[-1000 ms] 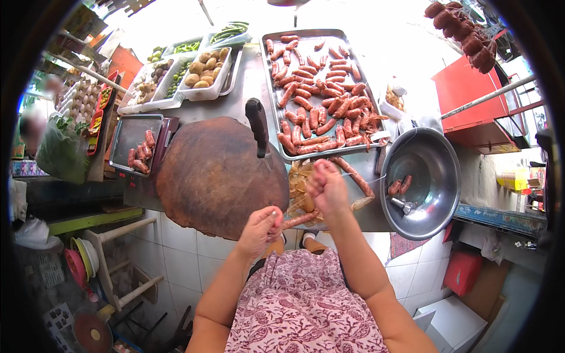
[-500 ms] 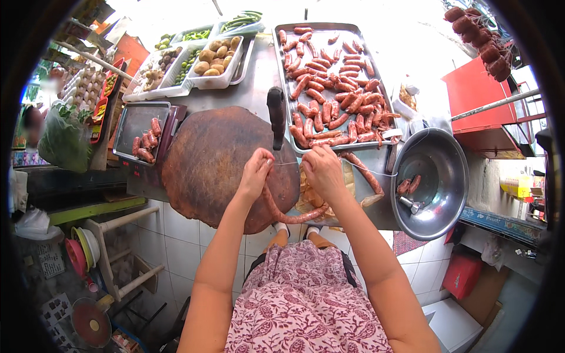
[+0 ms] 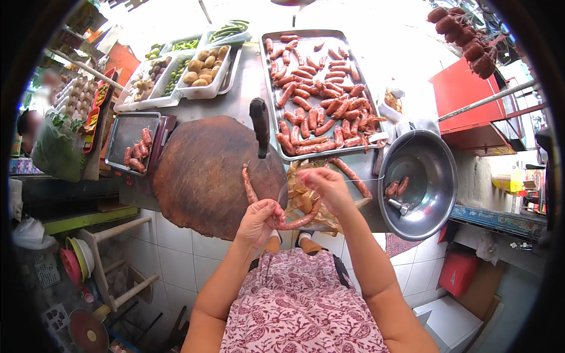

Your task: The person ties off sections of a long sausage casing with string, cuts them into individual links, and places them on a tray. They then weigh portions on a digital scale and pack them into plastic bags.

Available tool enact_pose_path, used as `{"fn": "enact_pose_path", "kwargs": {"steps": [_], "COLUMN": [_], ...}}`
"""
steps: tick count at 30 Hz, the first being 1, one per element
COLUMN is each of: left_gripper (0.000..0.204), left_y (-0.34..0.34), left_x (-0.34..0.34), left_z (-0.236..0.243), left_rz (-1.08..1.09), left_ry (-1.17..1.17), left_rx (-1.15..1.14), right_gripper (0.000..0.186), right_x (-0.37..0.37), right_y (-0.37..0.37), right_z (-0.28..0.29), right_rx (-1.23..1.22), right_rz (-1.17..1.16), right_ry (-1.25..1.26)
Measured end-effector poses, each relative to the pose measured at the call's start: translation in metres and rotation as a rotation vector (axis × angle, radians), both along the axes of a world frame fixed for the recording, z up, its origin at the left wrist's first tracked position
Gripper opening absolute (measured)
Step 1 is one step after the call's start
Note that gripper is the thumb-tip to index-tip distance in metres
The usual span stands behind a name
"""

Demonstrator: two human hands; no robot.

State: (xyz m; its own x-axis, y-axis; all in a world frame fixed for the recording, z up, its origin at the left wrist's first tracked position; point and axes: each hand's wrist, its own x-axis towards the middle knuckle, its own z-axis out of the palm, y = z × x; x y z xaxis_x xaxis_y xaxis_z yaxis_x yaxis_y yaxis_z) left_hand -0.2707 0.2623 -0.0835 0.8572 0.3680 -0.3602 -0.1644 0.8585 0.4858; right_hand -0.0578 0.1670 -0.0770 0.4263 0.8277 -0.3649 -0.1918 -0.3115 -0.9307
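Observation:
My left hand (image 3: 259, 222) is closed around a narrow part of a long raw sausage (image 3: 250, 187), at the near edge of the round wooden chopping board (image 3: 206, 167). One section lies on the board beyond that hand. The rest curves right under my right hand (image 3: 327, 187) and comes out beyond it on the table. My right hand is raised, its fingers pinched and slightly blurred on a thin white string (image 3: 366, 179). The string runs right to the metal bowl (image 3: 446, 182), which holds short sausage pieces and a small metal piece.
A large tray (image 3: 272, 97) of tied sausages lies beyond my hands. A dark-handled knife (image 3: 259, 120) stands at the board's far edge. To the left are a scale with a small tray (image 3: 118, 141) of sausages and potatoes (image 3: 203, 67). Crumpled brown paper (image 3: 297, 191) lies between my hands.
My left hand has come down and nearer, now gripping the sausage lower. One sausage section now lies on the board. My right hand has moved slightly nearer, still with the string.

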Motion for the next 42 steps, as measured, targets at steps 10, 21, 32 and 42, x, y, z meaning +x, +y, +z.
{"fn": "enact_pose_path", "kwargs": {"steps": [10,21,32,42], "left_gripper": [0.023,0.028,0.023,0.006], "left_y": [-0.056,-0.028,-0.055,-0.049], "left_x": [0.043,0.026,0.036,0.033], "left_z": [-0.003,0.021,0.033,0.026], "left_rz": [0.300,-0.569,-0.018,0.205], "left_ry": [-0.075,0.185,0.500,0.305], "left_rx": [-0.054,0.206,1.397,0.598], "right_gripper": [0.008,0.006,0.015,0.008], "right_x": [-0.072,-0.020,-0.049,-0.043], "right_y": [-0.042,-0.042,-0.047,-0.044], "right_z": [0.019,0.023,0.036,0.026], "right_rx": [0.085,0.184,0.088,-0.020], "right_rz": [-0.116,0.092,-0.129,-0.081], "right_ry": [0.210,-0.372,0.335,0.309]}}
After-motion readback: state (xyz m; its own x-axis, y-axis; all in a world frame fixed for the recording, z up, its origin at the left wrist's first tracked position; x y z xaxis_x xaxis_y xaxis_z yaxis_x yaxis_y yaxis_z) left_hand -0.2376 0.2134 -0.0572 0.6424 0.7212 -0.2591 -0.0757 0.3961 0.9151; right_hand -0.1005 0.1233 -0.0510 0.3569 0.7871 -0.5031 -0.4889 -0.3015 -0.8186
